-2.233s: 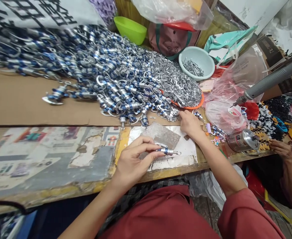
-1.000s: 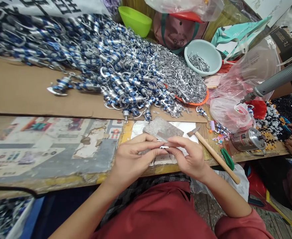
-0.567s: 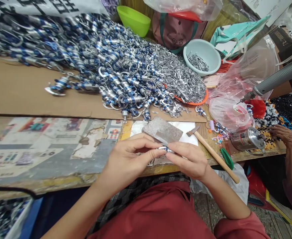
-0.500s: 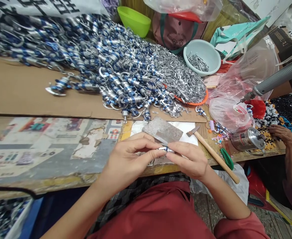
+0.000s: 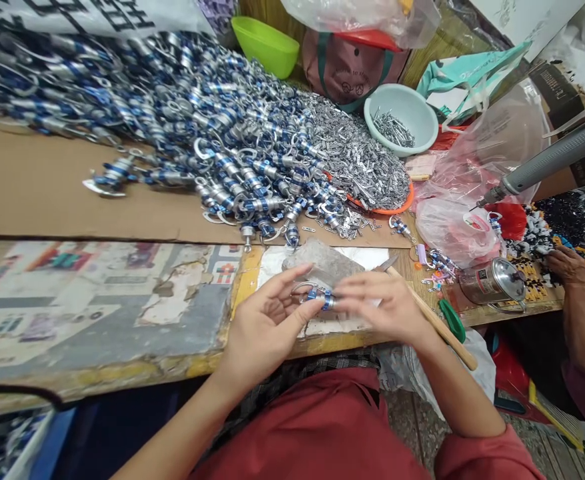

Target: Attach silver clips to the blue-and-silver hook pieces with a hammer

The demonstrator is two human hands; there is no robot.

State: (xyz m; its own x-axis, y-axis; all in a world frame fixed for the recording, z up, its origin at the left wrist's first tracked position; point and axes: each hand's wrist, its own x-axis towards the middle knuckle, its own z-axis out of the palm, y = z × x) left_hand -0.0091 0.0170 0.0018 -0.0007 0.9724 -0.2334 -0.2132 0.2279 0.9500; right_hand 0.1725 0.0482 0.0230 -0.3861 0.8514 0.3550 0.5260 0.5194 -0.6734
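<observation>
Between my two hands is a small blue and silver metal piece [image 5: 322, 297] with a curved silver part. My left hand [image 5: 272, 320] holds it with the thumb against its front and the fingers behind. The fingers of my right hand [image 5: 385, 303] are at the piece's right end, blurred by motion, so their grip is unclear. Behind the hands a grey metal block [image 5: 322, 260] lies on white paper. A hammer with a wooden handle [image 5: 447, 332] lies right of my right hand, its head partly hidden.
A large pile of blue and silver pieces [image 5: 172, 113] covers the back left. Behind are small metal links [image 5: 367, 160] and a pale blue bowl [image 5: 425, 127]. A screwdriver tool [image 5: 547, 163] hangs at right. A metal pot [image 5: 490, 283] stands near a person's hands [image 5: 572, 270].
The blue and silver piece now shows more fully. My left fingers have spread, and my right hand has moved slightly right and is blurred. The view has shifted slightly.
</observation>
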